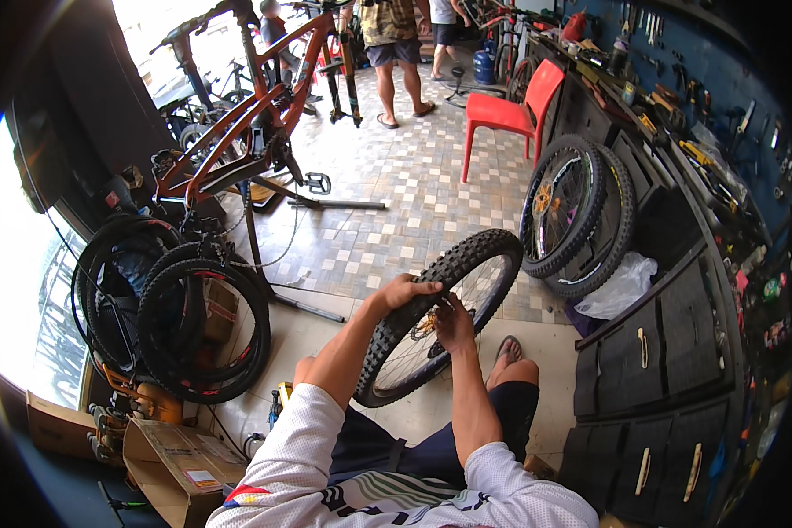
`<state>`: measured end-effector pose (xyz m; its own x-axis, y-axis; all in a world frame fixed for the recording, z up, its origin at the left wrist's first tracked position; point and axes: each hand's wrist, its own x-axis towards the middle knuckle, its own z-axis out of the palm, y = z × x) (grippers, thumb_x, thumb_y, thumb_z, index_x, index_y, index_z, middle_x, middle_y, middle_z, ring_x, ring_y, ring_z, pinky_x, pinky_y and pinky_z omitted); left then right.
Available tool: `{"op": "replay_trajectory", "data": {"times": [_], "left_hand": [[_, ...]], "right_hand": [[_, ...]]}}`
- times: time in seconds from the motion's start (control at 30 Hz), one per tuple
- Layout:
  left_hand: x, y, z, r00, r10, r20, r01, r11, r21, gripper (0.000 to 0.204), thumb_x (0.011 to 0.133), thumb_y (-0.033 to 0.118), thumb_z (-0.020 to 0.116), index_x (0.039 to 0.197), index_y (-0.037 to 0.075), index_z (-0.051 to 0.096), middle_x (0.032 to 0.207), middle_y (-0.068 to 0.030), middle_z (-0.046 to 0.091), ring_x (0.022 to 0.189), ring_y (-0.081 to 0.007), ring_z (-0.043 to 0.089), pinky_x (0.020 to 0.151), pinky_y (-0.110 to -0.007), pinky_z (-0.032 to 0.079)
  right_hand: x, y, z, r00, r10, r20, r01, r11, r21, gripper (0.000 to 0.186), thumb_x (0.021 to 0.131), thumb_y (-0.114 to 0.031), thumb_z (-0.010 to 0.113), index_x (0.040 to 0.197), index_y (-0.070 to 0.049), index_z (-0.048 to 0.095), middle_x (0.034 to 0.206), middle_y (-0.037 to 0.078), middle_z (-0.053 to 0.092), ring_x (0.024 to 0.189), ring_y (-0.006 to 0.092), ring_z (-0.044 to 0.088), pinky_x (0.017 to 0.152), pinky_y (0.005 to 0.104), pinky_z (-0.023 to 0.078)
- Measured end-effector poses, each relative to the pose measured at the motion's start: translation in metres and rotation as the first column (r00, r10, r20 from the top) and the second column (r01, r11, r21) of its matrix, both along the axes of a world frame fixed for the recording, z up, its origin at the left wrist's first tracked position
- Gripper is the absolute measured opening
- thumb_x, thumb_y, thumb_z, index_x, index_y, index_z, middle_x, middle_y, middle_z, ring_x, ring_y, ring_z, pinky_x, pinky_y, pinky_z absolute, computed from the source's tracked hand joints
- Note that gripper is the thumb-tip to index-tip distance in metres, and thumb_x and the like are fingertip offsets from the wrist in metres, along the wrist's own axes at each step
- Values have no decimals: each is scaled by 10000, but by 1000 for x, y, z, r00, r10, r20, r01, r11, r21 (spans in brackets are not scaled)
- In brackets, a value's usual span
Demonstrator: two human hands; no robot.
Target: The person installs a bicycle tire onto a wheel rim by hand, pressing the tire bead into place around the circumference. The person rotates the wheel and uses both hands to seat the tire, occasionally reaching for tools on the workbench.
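Note:
A bicycle wheel with a knobby black tyre [484,248] stands upright on the floor in front of me. My left hand [402,291] grips the top of the tyre, fingers curled over the tread. Just below it, my right hand [455,322] reaches in among the spokes near the hub, fingers bent; what it pinches is hidden. My bare knee and sandalled foot [507,350] rest beside the wheel's lower right.
Two more wheels [579,211] lean on dark drawer cabinets [669,352] at right, with a white plastic bag [620,286] below. An orange bicycle [255,123] hangs on a stand at left, above stacked tyres [194,326] and cardboard boxes [176,466]. A red chair [510,110] and people stand beyond.

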<state>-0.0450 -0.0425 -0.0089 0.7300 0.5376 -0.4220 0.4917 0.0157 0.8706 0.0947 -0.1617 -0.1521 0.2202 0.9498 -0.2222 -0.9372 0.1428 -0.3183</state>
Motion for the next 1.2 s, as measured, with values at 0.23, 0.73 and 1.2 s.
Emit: {"op": "replay_trajectory", "data": {"times": [0.23,0.73,1.2], "left_hand": [[-4,1,-6,997,41,62,-44,998,51,760,766,680,825,963,-52,777,836,-122,735,749,-208,686,695,-359,539],[-2,0,-2,1000,13,-15,-13,1000,-27,760,834,606,813,1166,-74,737,1056,-148,745,947,-235,699,853,-369,544],[6,3,-12,996,31,78,-36,998,59,761,762,701,815,931,-41,793,842,-123,744,749,-212,689,707,-365,539]], "right_hand": [[-6,2,10,990,-44,137,44,999,3,252,1066,-189,610,1293,-87,650,990,17,746,711,93,684,564,262,535],[2,4,10,989,22,145,-24,1000,9,215,1066,-149,605,1269,-90,646,983,2,721,734,96,661,608,259,525],[10,-2,12,939,28,343,8,995,-103,261,1011,-116,630,1256,-25,629,939,39,608,755,128,583,611,242,470]]}}
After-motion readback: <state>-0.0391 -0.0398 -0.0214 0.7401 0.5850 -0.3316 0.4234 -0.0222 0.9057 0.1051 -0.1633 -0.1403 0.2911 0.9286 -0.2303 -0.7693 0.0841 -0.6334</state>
